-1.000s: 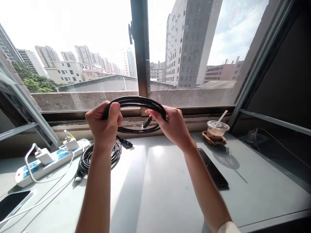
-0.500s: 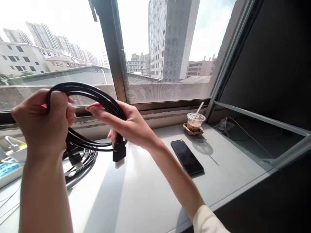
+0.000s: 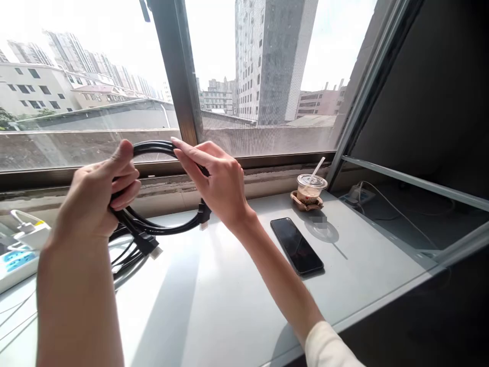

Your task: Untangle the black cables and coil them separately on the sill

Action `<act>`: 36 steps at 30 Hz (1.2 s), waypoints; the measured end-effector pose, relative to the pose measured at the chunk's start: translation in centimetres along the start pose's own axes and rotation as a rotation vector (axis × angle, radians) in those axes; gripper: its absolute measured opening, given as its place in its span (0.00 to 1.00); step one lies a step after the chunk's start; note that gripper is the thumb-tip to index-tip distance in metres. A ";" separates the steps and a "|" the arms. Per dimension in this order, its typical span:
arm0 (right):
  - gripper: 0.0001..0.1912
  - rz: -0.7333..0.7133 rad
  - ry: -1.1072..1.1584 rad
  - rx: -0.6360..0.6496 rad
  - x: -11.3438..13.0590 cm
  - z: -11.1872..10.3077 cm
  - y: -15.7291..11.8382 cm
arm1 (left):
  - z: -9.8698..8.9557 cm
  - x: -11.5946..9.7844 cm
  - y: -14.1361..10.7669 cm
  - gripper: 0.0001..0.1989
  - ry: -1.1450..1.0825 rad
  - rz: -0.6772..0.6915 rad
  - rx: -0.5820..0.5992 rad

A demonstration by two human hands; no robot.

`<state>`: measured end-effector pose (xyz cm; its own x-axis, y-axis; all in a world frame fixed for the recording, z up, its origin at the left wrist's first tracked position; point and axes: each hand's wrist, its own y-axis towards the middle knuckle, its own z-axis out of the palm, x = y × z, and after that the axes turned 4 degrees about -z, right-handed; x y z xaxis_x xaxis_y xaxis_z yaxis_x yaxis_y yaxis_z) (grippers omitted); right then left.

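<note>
A coiled black cable [image 3: 168,229] is held up in a loop between both hands, above the left part of the white desk [image 3: 229,306]. My left hand [image 3: 101,191] is closed around the coil's left side, thumb on top. At the coil's right side, my right hand [image 3: 217,178] grips it between thumb and fingers; part of the cable is hidden behind that hand. One black plug [image 3: 147,243] with a pale tip hangs below my left hand, and another plug [image 3: 204,213] below my right. More black cable [image 3: 128,260] lies coiled on the desk behind.
A black phone [image 3: 297,246] lies on the desk right of my right forearm. Behind it a lidded cup with a straw [image 3: 310,187] stands in a cardboard holder [image 3: 305,203]. A power strip [image 3: 19,262] with a white charger [image 3: 32,234] sits at far left. The window frame [image 3: 179,66] rises behind.
Both hands have moved right, and the left hand has turned so its thumb lies on top. The cable loop has become lower and rounder. The phone and cup have stayed put.
</note>
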<state>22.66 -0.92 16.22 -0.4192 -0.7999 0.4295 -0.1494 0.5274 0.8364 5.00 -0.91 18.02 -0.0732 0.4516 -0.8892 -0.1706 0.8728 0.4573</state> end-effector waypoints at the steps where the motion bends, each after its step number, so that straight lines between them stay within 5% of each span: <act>1: 0.18 -0.018 -0.012 0.003 -0.4 -0.1 0.1 | 0.3 -0.1 -0.1 0.33 -0.014 -0.066 -0.011; 5: 0.22 -0.047 -0.068 0.034 -1.3 -0.4 0.3 | 1.6 -0.6 -1.0 0.31 -0.108 -0.209 -0.043; 12: 0.17 0.078 -0.262 0.121 -1.5 -0.3 -0.1 | 0.3 -0.4 -1.1 0.22 -0.204 -0.416 0.382; 18: 0.15 0.430 0.024 0.480 -7.0 2.6 -1.2 | -1.6 2.6 -0.6 0.20 0.276 -0.517 0.535; 22: 0.12 0.562 -0.004 0.567 -11.2 6.1 -3.2 | -1.3 7.7 0.6 0.13 0.634 -0.680 0.355; 28: 0.14 0.672 -0.042 0.651 -13.9 9.2 -5.8 | -0.7 14.9 1.4 0.15 0.778 -0.753 0.261; 32: 0.15 0.692 -0.065 0.664 -14.6 9.7 -6.5 | -0.7 17.1 1.3 0.12 0.758 -0.770 0.291; 36: 0.14 0.687 -0.124 0.699 -14.8 9.8 -6.4 | -1.0 16.9 1.7 0.16 0.701 -0.693 0.237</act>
<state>21.08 10.35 1.14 -0.6978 -0.2418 0.6743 -0.3167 0.9484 0.0123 2.53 8.04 3.74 -0.6057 -0.3119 -0.7320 -0.2003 0.9501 -0.2391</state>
